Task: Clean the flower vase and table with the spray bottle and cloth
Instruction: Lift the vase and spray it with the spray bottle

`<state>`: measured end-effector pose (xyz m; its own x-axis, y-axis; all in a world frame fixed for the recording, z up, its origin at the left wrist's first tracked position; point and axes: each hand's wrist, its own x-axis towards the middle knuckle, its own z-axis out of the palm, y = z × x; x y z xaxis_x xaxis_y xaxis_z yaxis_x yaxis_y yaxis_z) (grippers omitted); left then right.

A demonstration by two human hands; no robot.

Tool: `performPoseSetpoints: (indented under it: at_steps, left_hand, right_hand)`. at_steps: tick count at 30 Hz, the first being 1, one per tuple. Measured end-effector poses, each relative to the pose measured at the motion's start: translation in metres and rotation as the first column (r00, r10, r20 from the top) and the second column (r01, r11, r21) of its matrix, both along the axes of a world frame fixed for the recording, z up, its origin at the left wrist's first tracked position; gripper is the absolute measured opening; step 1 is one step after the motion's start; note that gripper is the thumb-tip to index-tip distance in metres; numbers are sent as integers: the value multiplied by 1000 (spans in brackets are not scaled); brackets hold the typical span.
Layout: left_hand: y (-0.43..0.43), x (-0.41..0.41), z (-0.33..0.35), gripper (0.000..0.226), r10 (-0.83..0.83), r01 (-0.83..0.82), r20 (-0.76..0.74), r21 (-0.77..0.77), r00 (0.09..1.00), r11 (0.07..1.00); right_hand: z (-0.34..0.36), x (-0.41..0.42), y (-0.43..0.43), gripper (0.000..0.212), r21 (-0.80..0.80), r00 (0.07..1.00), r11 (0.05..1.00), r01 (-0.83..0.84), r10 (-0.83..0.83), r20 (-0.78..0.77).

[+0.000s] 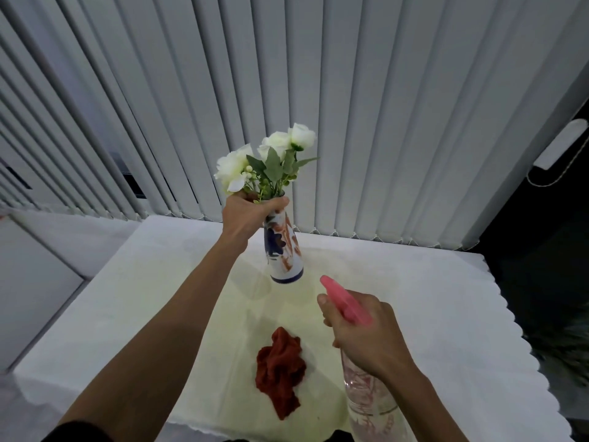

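My left hand (247,215) grips the neck of a white vase (283,250) with blue and brown patterns, lifted off the table and tilted. White flowers (271,161) with green leaves stick out of its top. My right hand (363,330) holds a clear spray bottle (369,397) with a pink spray head (345,303), its nozzle aimed at the vase's base. A crumpled red cloth (280,365) lies on the table between my arms.
The table (127,314) wears a white cloth with a scalloped edge. Grey vertical blinds (350,106) hang close behind it. A dark area with a white handle-like object (561,145) lies to the right.
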<state>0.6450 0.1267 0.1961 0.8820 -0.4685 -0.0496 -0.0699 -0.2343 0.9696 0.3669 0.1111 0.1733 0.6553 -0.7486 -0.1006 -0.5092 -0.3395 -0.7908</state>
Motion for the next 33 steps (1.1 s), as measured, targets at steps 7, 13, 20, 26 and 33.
performPoseSetpoints:
  at_steps: [7, 13, 20, 26, 33]
  left_hand:
    - [1, 0, 4, 84, 45, -45, -21, -27, 999, 999]
    - [3, 5, 8, 51, -38, 30, -70, -118, 997, 993]
    - [7, 11, 13, 18, -270, 262, -70, -108, 960, 959]
    - [6, 11, 12, 27, -395, 384, -85, -118, 915, 916]
    - [9, 12, 15, 48, -488, 469, -78, -183, 869, 864]
  right_hand:
    - [-16, -5, 9, 55, 18, 999, 1000, 20, -19, -50]
    - [-17, -12, 1, 51, 91, 997, 993, 80, -77, -32]
    - [9, -13, -16, 20, 129, 991, 990, 56, -71, 115]
    - [15, -16, -26, 20, 111, 989, 994, 2, -18, 148]
    - [3, -26, -31, 14, 155, 995, 988, 20, -34, 89]
